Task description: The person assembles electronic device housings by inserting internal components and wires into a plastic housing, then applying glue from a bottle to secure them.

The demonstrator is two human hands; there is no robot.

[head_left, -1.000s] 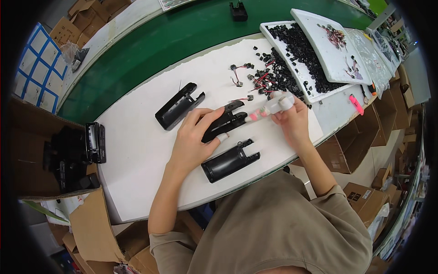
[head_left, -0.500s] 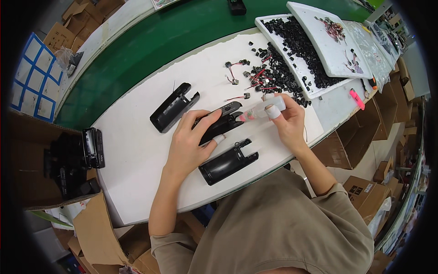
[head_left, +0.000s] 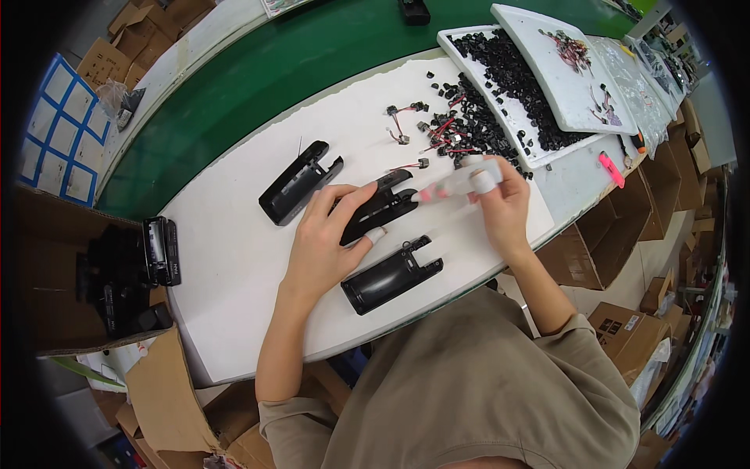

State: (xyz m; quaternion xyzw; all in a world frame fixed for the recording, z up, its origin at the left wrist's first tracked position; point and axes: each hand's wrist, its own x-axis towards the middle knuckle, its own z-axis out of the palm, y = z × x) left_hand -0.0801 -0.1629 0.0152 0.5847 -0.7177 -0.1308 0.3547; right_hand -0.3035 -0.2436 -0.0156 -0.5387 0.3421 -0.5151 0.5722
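Hands are being worked over a white foam-covered bench [head_left: 234,258] beside a green conveyor belt [head_left: 258,70]. A long black plastic housing shell [head_left: 380,208] is being pinned flat near the middle of the bench by the left hand [head_left: 328,242], whose fingers are spread over the shell's near end rather than closed round it (one fingertip is wrapped in white tape). A white tube-shaped applicator with a pink tip [head_left: 461,181] is being gripped in the closed fingers of the right hand [head_left: 504,207], and its pink tip is being held against the far end of the pinned shell.

Two matching black shells are being left untouched: one [head_left: 299,182] is lying just beyond the left hand, another [head_left: 391,275] just in front of it, toward the person's body. Small black parts with red wires [head_left: 437,133] are scattered past the right hand, at the edge of a white tray heaped with small black pieces [head_left: 508,70]. A pink marker [head_left: 612,169] is lying well to the right. Finished black units are stacked in a cardboard box [head_left: 117,273] at the far left.
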